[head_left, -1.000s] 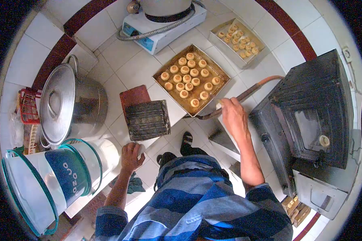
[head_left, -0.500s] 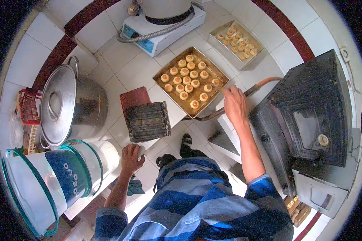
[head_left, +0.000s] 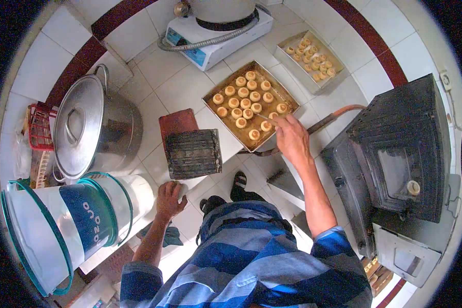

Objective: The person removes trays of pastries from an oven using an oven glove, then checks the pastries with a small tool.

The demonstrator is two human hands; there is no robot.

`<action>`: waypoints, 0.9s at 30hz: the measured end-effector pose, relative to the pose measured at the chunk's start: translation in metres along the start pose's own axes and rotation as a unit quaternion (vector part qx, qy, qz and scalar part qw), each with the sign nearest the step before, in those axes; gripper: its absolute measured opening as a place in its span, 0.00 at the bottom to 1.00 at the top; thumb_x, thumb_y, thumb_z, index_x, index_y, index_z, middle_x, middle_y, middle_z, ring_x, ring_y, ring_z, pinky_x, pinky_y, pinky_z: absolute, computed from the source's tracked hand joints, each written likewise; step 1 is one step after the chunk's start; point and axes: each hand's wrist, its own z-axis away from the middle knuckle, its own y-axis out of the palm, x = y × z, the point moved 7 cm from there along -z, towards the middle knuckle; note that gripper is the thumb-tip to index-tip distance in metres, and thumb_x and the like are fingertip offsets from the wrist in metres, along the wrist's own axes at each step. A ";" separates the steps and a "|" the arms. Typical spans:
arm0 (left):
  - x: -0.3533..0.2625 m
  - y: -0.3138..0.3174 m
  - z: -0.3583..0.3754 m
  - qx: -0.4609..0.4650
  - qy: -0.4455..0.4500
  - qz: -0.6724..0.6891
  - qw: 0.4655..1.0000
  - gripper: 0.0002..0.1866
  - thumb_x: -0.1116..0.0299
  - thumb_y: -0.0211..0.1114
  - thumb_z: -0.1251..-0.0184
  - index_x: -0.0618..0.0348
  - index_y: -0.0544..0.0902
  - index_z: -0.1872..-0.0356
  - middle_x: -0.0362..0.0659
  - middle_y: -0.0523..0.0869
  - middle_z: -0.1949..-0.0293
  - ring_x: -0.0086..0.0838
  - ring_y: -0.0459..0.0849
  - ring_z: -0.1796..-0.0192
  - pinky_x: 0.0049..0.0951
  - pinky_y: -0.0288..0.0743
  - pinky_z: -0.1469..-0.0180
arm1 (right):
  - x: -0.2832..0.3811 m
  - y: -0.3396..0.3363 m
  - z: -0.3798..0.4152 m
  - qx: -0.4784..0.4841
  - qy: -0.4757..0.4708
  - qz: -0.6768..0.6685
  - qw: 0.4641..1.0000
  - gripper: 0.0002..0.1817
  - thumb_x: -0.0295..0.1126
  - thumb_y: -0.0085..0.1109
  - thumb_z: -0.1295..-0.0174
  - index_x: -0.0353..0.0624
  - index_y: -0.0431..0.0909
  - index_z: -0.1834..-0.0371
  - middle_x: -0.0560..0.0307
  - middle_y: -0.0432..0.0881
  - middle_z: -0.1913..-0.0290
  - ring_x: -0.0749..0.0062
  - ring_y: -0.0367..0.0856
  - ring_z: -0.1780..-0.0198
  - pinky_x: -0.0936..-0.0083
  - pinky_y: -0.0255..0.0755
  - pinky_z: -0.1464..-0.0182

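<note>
My right hand (head_left: 293, 137) is closed around a thin utensil (head_left: 265, 118), whose tip reaches among the pastries at the right side of a square metal baking tray (head_left: 231, 128). The utensil's exact kind is too small to tell. Several round pale pastries (head_left: 254, 96) with browned tops sit spaced out in the tray. My left hand (head_left: 170, 199) is lower left, fingers curled over the counter edge (head_left: 184, 190). Just above that hand lies a dark ridged plate (head_left: 193, 153), partly over a reddish flat piece (head_left: 177, 123).
A second tray (head_left: 313, 84) of pastries stands at the back right. A black oven (head_left: 400, 154) is on the right, with a hose (head_left: 328, 119) running beside it. To the left are a large lidded pot (head_left: 82, 123) and a plastic bucket (head_left: 51, 231). A white scale-like appliance (head_left: 210, 49) stands behind.
My right hand has moved left and slightly down over the tray, bringing the utensil in among the pastries. The left hand stays at the counter edge. The view has shifted slightly.
</note>
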 end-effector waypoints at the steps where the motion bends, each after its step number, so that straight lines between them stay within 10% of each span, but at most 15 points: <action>1: 0.001 0.001 0.000 0.006 -0.002 0.007 1.000 0.30 0.64 0.72 0.52 0.54 0.76 0.44 0.50 0.75 0.46 0.51 0.74 0.43 0.52 0.70 0.39 | 0.002 0.006 0.000 0.017 0.002 0.004 1.000 0.12 0.22 0.59 0.40 0.42 0.82 0.53 0.45 0.79 0.59 0.44 0.82 0.58 0.52 0.77 0.55; 27: 0.004 0.009 0.005 -0.020 0.015 -0.019 1.000 0.29 0.63 0.71 0.51 0.53 0.76 0.44 0.50 0.74 0.45 0.51 0.73 0.42 0.52 0.70 0.39 | 0.005 0.006 -0.004 0.020 -0.034 0.066 0.997 0.14 0.20 0.56 0.42 0.41 0.83 0.53 0.47 0.80 0.53 0.48 0.80 0.51 0.55 0.75 0.49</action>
